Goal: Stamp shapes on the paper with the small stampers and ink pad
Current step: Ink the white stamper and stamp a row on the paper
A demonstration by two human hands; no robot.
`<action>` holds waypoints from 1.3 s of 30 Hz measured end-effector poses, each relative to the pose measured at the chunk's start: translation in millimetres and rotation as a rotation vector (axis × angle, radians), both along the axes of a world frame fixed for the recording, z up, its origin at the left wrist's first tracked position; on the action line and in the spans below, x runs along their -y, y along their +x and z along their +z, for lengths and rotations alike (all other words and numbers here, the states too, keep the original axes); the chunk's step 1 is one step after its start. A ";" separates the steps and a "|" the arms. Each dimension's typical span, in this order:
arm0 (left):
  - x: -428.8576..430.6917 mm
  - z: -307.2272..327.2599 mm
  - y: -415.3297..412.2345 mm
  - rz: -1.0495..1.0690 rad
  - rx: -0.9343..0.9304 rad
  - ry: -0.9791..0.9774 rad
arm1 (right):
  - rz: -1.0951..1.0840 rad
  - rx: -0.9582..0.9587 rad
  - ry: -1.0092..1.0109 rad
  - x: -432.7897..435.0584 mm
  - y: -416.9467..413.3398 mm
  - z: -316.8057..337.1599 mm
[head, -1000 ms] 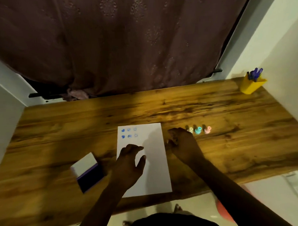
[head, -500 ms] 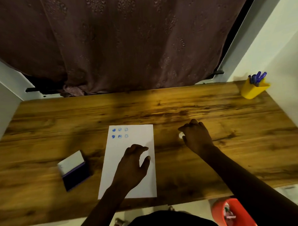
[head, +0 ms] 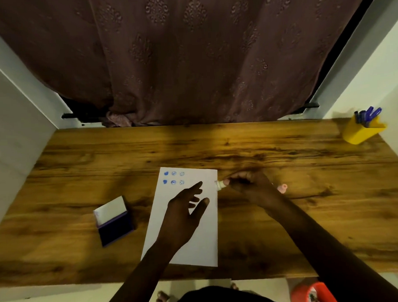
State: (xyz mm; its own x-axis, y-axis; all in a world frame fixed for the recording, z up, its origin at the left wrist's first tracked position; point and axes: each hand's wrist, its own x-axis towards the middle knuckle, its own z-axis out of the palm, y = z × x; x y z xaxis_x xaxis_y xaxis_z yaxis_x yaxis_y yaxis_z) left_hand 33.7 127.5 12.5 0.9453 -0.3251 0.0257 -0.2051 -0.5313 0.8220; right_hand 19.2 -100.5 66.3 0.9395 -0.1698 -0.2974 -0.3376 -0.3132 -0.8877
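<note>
A white sheet of paper (head: 197, 241) lies on the wooden table (head: 284, 161), with several blue stamped shapes (head: 173, 177) at its top left corner. My left hand (head: 184, 212) rests on the sheet, fingers spread, holding nothing. My right hand (head: 249, 185) pinches a small pale stamper (head: 219, 184) at the paper's right edge. A pink stamper (head: 282, 188) peeks out on the table behind that hand; other stampers are hidden. The open ink pad (head: 113, 220), dark blue with a white lid, sits left of the paper.
A yellow pen holder (head: 359, 131) with blue pens stands at the far right corner. A brown curtain (head: 190, 60) hangs behind the table. White walls close in both sides. An orange object (head: 311, 293) lies on the floor under the front edge.
My right hand went right to the row of stampers, took the pale one and came back to the paper's right edge. My left hand stayed on the sheet, fingers opened wider.
</note>
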 end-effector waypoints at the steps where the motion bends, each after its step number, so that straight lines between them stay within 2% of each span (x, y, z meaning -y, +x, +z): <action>1: -2.0 3.4 0.5 0.006 0.003 -0.033 | 0.014 -0.013 0.065 -7.7 -1.2 2.4; 8: -37.6 9.7 2.2 0.075 0.116 -0.034 | 0.085 -0.130 0.219 -54.5 7.2 1.8; 14: -73.8 15.3 3.0 0.112 0.052 -0.131 | 0.152 -0.160 0.337 -92.0 19.4 -4.7; 18: -99.2 15.0 4.3 0.161 0.041 -0.111 | 0.183 -0.175 0.361 -119.2 28.5 -8.4; 24: -138.7 22.3 1.3 0.178 0.066 -0.091 | 0.301 -0.287 0.184 -170.6 40.0 -14.4; 31: -191.9 17.0 1.4 0.206 -0.044 -0.216 | 0.471 -0.226 0.201 -220.0 55.8 -22.7; 34: -215.9 9.6 3.0 0.203 -0.080 -0.290 | 0.594 -0.146 0.063 -240.5 62.4 -23.5; 36: -233.7 2.7 3.6 0.279 -0.061 -0.274 | 0.692 -0.056 -0.063 -250.8 67.5 -23.9; 39: -260.5 -8.7 4.3 0.384 -0.042 -0.218 | 0.766 0.123 -0.347 -262.7 75.0 -30.0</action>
State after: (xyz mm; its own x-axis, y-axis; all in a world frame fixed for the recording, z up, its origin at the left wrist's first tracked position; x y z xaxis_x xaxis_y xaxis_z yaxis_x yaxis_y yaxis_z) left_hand 38.0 388.0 3.8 0.9982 0.0590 0.0141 0.0091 -0.3757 0.9267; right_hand 94.1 162.2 36.3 0.8543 0.4641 -0.2342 0.1715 -0.6769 -0.7158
